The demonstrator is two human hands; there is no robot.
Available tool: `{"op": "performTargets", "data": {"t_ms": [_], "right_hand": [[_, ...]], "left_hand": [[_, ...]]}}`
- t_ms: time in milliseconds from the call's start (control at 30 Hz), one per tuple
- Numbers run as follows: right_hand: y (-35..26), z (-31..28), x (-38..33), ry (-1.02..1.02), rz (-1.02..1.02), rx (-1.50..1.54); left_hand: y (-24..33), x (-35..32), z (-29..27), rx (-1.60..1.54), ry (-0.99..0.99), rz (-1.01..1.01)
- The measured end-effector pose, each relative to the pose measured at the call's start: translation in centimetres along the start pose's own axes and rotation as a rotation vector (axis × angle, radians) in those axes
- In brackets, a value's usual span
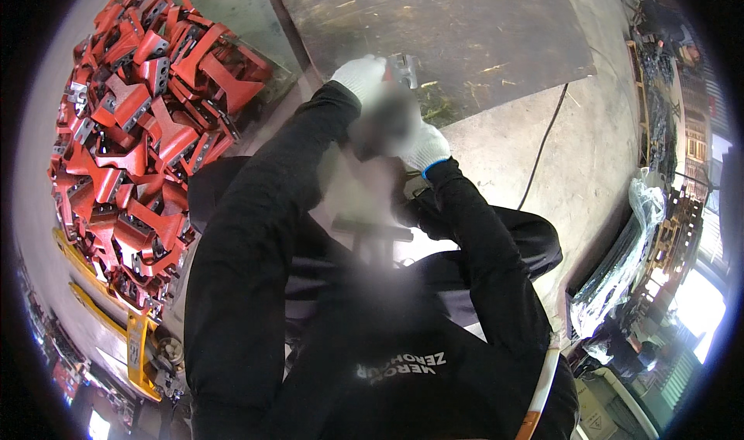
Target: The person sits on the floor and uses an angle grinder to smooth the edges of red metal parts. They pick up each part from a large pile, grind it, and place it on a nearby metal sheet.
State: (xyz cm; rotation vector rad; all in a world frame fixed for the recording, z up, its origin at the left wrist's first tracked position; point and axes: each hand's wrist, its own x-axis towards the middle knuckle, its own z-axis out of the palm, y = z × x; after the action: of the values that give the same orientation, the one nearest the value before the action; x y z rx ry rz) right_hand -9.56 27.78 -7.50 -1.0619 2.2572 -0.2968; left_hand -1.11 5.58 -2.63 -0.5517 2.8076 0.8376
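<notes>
My left hand (pixel 362 80) wears a white knit glove and is closed at a metal bracket (pixel 404 71), whose grey, notched end sticks out past the fingers with a trace of red beside it. My right hand (pixel 425 145), in a white glove with a blue cuff edge, sits lower and to the right, its fingers curled in toward the left hand. A dark blurred patch lies between the two hands. It hides most of the fingers and whatever the right hand grips.
At left rises a large heap of red metal brackets (pixel 163 130) with dark bolted plates. Yellow pallet-jack forks (pixel 97 308) lie below it. A dark, scuffed sheet (pixel 480 33) covers the floor ahead. A black cable (pixel 544 146) runs at right, near plastic-wrapped stock (pixel 620 262).
</notes>
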Motion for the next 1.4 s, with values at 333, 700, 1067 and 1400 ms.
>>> {"op": "performTargets", "data": {"t_ms": [333,700,1067,1400], "right_hand": [[2.8,6.0,-0.8,0.422,0.142,0.323],[1.3,7.6,-1.8,0.389,0.252,0.328],[2.6,5.5,-0.3,0.353,0.118,0.294],[4.3,4.4,2.9,0.303,0.099,0.226]], "left_hand": [[-0.1,-0.4,0.3,0.019,0.025,0.010],[0.3,-0.9,-0.2,0.003,0.011,-0.018],[0.5,-0.6,-0.5,0.005,-0.022,-0.012],[0.3,-0.7,-0.2,0.005,0.008,0.000]]}}
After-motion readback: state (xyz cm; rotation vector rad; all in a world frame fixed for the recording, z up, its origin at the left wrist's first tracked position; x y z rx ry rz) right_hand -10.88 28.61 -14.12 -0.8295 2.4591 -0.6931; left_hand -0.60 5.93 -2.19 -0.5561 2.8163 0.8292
